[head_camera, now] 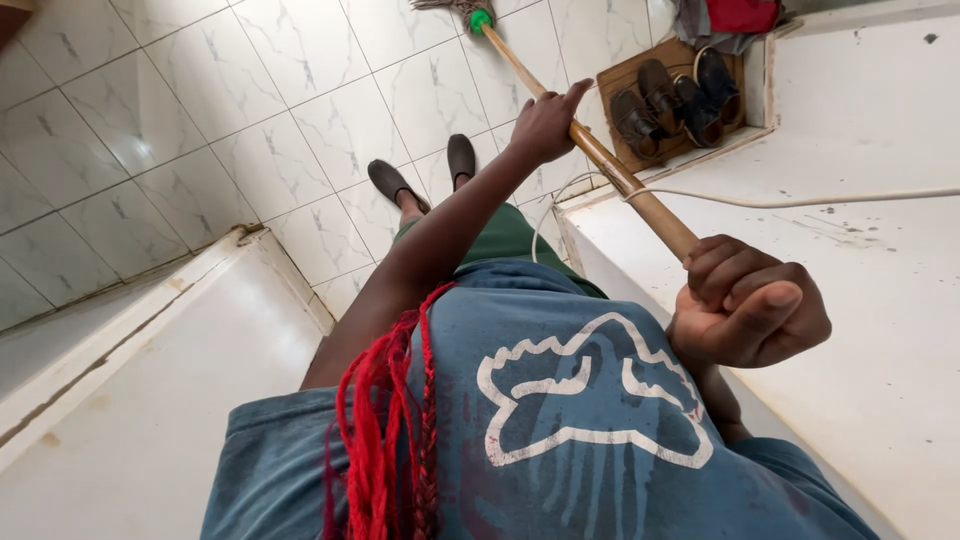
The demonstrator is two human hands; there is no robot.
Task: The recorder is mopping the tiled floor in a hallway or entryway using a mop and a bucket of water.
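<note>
Hands grip one wooden broom handle [600, 160] at two places along its length. The right hand [750, 300] sits at about four o'clock in the view, clenched into a tight fist around the upper end of the stick, thumb folded over the curled fingers, knuckles turned up toward the camera. The left hand [548, 122] is at about one o'clock, at the end of a long outstretched arm that runs up from the shoulder across the middle of the view; its fingers wrap the handle from the near side, with the thumb lifted and pointing along the stick.

The handle's long axis runs on a diagonal from four o'clock to twelve o'clock: its top end is buried in the right fist, and its far end points down and away to a green collar [481, 18] joining it to the broom head [455, 6], which touches the white marbled floor tiles [200, 100] at the top edge.

A white cord [800, 200] crosses the handle between the two hands and lies over a white ledge [880, 120] at three o'clock. Beyond it, at one o'clock, dark shoes [675, 100] sit on a brown mat [622, 75]. The person's two feet in dark slippers [420, 170] stand on the tiles near centre, and red braids [385, 430] hang over a blue shirt [560, 420] at six o'clock
</note>
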